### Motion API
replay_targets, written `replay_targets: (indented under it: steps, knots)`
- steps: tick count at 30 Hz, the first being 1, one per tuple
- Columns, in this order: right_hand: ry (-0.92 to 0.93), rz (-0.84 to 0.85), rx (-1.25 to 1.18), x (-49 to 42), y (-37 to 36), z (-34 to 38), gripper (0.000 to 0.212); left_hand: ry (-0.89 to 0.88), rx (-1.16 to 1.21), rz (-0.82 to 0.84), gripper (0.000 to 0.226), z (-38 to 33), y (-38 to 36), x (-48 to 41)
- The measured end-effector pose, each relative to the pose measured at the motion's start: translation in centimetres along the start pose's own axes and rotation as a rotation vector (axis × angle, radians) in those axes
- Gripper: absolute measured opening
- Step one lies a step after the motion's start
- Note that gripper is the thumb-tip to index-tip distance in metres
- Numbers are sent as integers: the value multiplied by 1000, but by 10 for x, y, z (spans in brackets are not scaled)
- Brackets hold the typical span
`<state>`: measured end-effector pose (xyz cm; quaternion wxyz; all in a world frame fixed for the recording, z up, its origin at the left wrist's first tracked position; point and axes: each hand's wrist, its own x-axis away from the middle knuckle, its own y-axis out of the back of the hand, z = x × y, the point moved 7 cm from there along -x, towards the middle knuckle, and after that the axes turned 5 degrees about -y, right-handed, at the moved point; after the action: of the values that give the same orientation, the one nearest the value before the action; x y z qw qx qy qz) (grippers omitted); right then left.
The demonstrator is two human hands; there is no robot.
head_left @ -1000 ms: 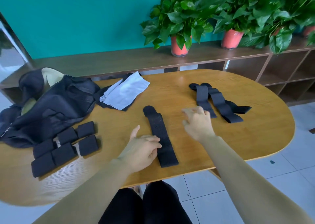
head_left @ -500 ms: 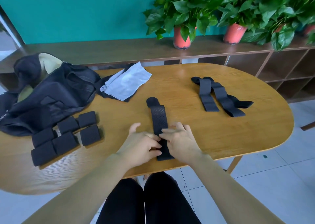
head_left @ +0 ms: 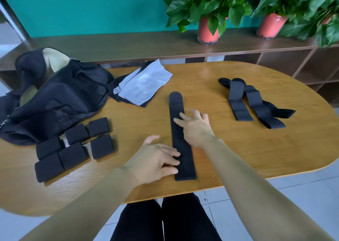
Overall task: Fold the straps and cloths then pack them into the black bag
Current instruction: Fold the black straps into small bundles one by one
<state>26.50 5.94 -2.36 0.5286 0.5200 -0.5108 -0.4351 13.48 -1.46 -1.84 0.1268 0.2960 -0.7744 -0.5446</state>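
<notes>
Now pressing black strap point(head_left: 177, 107) on tabletop point(head_left: 256, 149), long axis running near-to-far; L hand point(head_left: 156, 160) at near end, R hand point(head_left: 196, 129) mid-strap, nearer far tip, both grips spread.

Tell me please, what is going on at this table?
A person at a wooden table flattens one long black strap: the left hand presses its near part, the right hand rests on its middle. Several folded straps lie beside the black bag. Farther back lie more straps and a light cloth.

table point(head_left: 229, 154): wood, satin, visible grain | strap point(head_left: 180, 136): matt black cloth, seemingly perforated | bag point(head_left: 60, 101): matt fabric
</notes>
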Motion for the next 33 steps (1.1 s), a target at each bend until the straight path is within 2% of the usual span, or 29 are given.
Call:
replay_targets:
  steps: [12, 15, 18, 21, 23, 26, 29, 33]
  knots:
    - [-53, -7, -1, -33, 2, -13, 53, -42, -31, 15, 24, 3, 0, 3]
    - [-82, -47, -157, -28, 11, -18, 50, -10, -25, -1, 22, 2, 2, 4]
    - [-67, -185, -371, -13, 28, -21, 47, 45, 24, -106, 22, 1, 9, 9]
    - [-20, -338, -508, 18, 43, -21, 43, 64, 31, -132, 47, -2, 10, 17]
    - [4, -384, -574, 45, 43, -21, 44, 85, 16, -120, 60, -5, 10, 22]
    - [31, -310, -672, 85, 35, -18, 52, 113, 4, -91, 65, -12, 9, 26]
    - [2, -102, -821, 117, 18, -11, 61, 136, 4, -28, 64, -20, 3, 27]
    - [-60, 32, -760, 134, -6, -9, 67, 153, -15, -74, 51, -21, -1, 25]
